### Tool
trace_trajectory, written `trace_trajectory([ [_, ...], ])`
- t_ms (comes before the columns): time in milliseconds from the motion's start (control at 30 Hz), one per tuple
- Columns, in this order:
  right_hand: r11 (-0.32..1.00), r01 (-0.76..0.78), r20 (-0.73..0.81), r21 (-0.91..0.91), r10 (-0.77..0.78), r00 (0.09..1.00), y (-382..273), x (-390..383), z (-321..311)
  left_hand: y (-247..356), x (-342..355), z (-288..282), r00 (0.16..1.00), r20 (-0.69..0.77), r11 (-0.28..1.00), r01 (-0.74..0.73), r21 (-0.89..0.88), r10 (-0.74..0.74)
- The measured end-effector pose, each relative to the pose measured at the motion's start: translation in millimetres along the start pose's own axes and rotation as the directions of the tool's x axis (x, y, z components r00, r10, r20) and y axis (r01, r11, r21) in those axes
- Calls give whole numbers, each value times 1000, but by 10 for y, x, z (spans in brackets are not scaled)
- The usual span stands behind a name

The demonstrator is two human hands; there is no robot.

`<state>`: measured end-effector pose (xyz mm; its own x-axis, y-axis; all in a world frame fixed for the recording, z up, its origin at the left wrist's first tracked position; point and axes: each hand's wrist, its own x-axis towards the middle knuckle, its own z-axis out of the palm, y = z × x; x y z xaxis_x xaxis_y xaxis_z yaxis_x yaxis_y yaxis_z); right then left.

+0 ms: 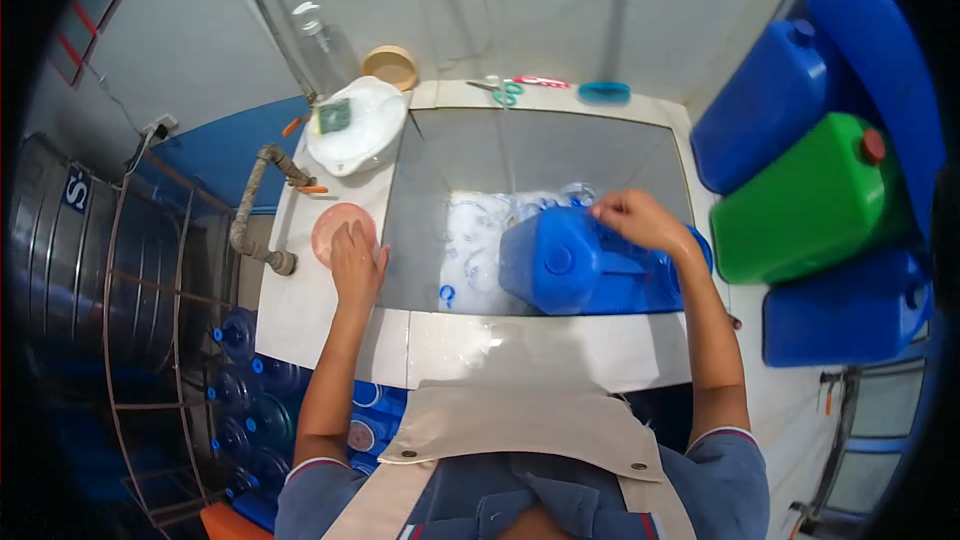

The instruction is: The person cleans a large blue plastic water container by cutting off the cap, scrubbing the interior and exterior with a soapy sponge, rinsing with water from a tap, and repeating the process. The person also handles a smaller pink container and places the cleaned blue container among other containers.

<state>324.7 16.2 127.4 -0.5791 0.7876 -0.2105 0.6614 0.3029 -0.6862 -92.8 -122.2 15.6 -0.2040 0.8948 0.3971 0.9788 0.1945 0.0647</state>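
Note:
On the left ledge is a round pink dish (pixel 326 230). My left hand (pixel 352 258) reaches over it, fingers stretched down into it and thumb apart; whatever lies beneath the fingertips is hidden. A blue plastic jerrycan (pixel 557 258) with a blue cap leans in the sink, right of the middle. Over its far edge hangs my right hand (pixel 645 220), fingers curled together close to the can. Anything inside that pinch is too small to make out. White suds and clear water with several small blue-and-clear pieces (pixel 478 240) lie beside the can.
A white basin (pixel 362 145) of suds with a green sponge (pixel 335 117) stands at the back left, near a pipe tap (pixel 245 210). Scissors (pixel 505 94) and a teal brush (pixel 604 93) lie on the back ledge. Large blue jerrycans (pixel 760 100) and a green one (pixel 800 210) stand right.

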Motion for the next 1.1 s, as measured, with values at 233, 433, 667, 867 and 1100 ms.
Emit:
trace_trajectory([
  [233,910,-27,32,413,15,999,-526,1850,-106,-318,400,168,858,247,891,447,74,-451],
  [433,824,-164,99,543,131,986,-903,2471,-274,602,886,205,990,125,907,112,-407,-66],
  [667,856,-168,79,489,148,986,-1016,2412,-390,1581,1853,591,795,595,213,606,-766,-122],
  [867,876,-113,13,469,121,993,-1057,2427,-376,1578,2029,814,508,741,-506,821,-263,439],
  [1100,774,-91,-15,626,128,992,-1156,2428,-387,1437,1982,1493,547,709,-652,741,-162,445],
])
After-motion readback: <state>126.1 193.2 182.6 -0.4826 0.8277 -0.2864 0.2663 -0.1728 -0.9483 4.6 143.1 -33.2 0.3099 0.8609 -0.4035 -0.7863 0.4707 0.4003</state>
